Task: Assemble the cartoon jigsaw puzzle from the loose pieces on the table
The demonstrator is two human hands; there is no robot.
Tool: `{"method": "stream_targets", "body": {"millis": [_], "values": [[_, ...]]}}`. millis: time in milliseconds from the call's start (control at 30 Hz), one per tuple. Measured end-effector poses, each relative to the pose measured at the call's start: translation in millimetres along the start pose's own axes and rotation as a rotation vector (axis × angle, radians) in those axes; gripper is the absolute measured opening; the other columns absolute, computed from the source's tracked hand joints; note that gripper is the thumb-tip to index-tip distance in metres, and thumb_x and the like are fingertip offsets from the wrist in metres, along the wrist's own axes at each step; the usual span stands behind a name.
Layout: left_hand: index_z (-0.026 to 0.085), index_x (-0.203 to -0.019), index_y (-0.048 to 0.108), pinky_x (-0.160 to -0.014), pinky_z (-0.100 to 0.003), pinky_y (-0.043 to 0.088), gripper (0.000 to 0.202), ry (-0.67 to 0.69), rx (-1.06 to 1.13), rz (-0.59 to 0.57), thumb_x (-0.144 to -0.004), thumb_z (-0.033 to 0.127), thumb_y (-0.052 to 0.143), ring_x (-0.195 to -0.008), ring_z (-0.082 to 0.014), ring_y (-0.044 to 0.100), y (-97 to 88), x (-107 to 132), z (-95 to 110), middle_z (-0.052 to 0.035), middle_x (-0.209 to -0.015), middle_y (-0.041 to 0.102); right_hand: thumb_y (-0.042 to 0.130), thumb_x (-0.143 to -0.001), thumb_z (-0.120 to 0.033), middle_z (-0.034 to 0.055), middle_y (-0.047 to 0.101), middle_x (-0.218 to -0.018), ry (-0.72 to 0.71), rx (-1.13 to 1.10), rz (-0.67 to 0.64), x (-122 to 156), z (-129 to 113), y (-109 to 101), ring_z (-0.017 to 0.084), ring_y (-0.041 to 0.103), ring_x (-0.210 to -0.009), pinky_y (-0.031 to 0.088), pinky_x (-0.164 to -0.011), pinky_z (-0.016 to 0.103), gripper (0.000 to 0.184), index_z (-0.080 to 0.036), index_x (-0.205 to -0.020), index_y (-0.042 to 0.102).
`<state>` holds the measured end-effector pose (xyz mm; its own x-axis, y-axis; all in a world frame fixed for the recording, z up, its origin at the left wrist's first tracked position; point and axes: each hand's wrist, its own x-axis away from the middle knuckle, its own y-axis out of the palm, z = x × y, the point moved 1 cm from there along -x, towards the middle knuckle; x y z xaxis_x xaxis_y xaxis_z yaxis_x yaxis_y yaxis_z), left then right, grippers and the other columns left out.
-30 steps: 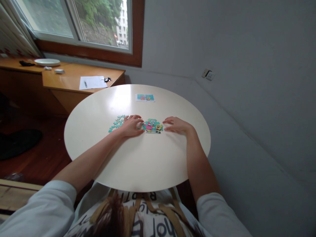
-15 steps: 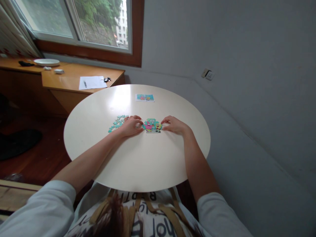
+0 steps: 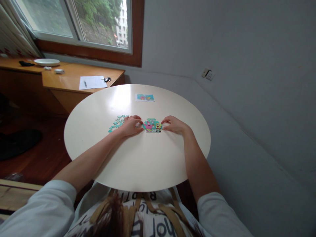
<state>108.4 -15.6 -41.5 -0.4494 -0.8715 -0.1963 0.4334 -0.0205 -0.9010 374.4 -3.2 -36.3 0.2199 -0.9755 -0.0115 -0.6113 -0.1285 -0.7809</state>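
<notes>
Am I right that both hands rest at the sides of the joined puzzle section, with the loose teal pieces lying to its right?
Not quite: the head view shows the loose teal pieces left of the joined puzzle section, beyond the left hand. The right hand touches its right side.

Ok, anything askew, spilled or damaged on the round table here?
Nothing stands out. The joined puzzle section lies flat between the left hand and right hand; loose teal pieces sit clustered beside it, and the reference picture lies flat on the table.

Round white table, joined puzzle, loose pieces, reference picture
</notes>
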Motion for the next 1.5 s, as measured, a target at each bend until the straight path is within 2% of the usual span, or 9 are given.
{"method": "stream_targets", "body": {"millis": [200, 300, 433, 600, 800, 1167, 1500], "values": [[0.023, -0.090, 0.072, -0.102, -0.050, 0.031, 0.025, 0.000, 0.004, 0.034, -0.075, 0.038, 0.058, -0.109, -0.0275, 0.056, -2.6, -1.8, -3.8, -0.0077, -0.121, 0.061, 0.073, -0.062, -0.022, 0.0059, 0.068, -0.097, 0.002, -0.040, -0.054, -0.2, 1.9, -1.1, 0.016, 0.060, -0.087, 0.045, -0.077, 0.022, 0.026, -0.015, -0.087, 0.073], [0.023, -0.084, 0.072, -0.102, -0.047, 0.033, 0.020, -0.005, 0.013, 0.041, -0.076, 0.034, 0.057, -0.106, -0.0250, 0.058, -2.3, -3.0, -4.9, -0.0061, -0.118, 0.062, 0.067, -0.069, -0.025, 0.0053, 0.069, -0.085, 0.001, -0.056, -0.068, 0.7, 3.4, -1.5, 0.014, 0.060, -0.079, 0.044, -0.067, 0.020, 0.021, -0.013, -0.085, 0.073], [0.022, -0.078, 0.072, -0.098, -0.042, 0.038, 0.019, 0.004, 0.017, 0.054, -0.076, 0.030, 0.055, -0.098, -0.0225, 0.061, -0.3, -4.0, -4.6, -0.0049, -0.112, 0.065, 0.064, -0.070, -0.023, 0.0041, 0.068, -0.075, 0.018, -0.010, -0.037, 1.2, 2.7, -1.4, 0.012, 0.056, -0.067, 0.040, -0.059, 0.020, 0.019, -0.013, -0.082, 0.073], [0.021, -0.078, 0.072, -0.092, -0.037, 0.044, 0.018, 0.007, 0.043, 0.077, -0.075, 0.027, 0.055, -0.092, -0.0208, 0.063, 3.4, -5.1, -4.9, -0.0051, -0.106, 0.066, 0.064, -0.070, -0.023, 0.0033, 0.066, -0.068, 0.049, 0.040, -0.009, 2.2, -6.4, 0.0, 0.011, 0.053, -0.062, 0.038, -0.058, 0.020, 0.018, -0.011, -0.080, 0.073], [0.021, -0.078, 0.071, -0.091, -0.037, 0.045, 0.019, 0.005, 0.053, 0.097, -0.075, 0.026, 0.054, -0.091, -0.0206, 0.063, 8.0, -6.9, -7.0, -0.0054, -0.105, 0.066, 0.062, -0.071, -0.020, 0.0038, 0.066, -0.070, 0.066, 0.073, -0.003, 3.0, -14.7, 1.2, 0.010, 0.051, -0.061, 0.036, -0.056, 0.020, 0.016, -0.011, -0.079, 0.073], [0.021, -0.078, 0.071, -0.096, -0.041, 0.042, 0.019, 0.020, 0.003, 0.105, -0.075, 0.023, 0.052, -0.095, -0.0225, 0.062, 7.1, -6.9, -3.2, -0.0062, -0.107, 0.065, 0.062, -0.071, -0.020, 0.0033, 0.064, -0.068, 0.089, 0.078, 0.002, 4.0, -16.4, 0.7, 0.009, 0.050, -0.061, 0.035, -0.054, 0.019, 0.015, -0.011, -0.078, 0.072], [0.019, -0.082, 0.071, -0.092, -0.036, 0.045, 0.021, 0.051, 0.015, 0.083, -0.077, 0.022, 0.051, -0.092, -0.0207, 0.063, 9.7, -8.4, -4.3, -0.0065, -0.103, 0.066, 0.061, -0.071, -0.021, 0.0037, 0.065, -0.069, 0.104, 0.072, 0.006, 4.1, -17.3, 1.1, 0.010, 0.051, -0.061, 0.036, -0.055, 0.020, 0.017, -0.011, -0.078, 0.072]]}}
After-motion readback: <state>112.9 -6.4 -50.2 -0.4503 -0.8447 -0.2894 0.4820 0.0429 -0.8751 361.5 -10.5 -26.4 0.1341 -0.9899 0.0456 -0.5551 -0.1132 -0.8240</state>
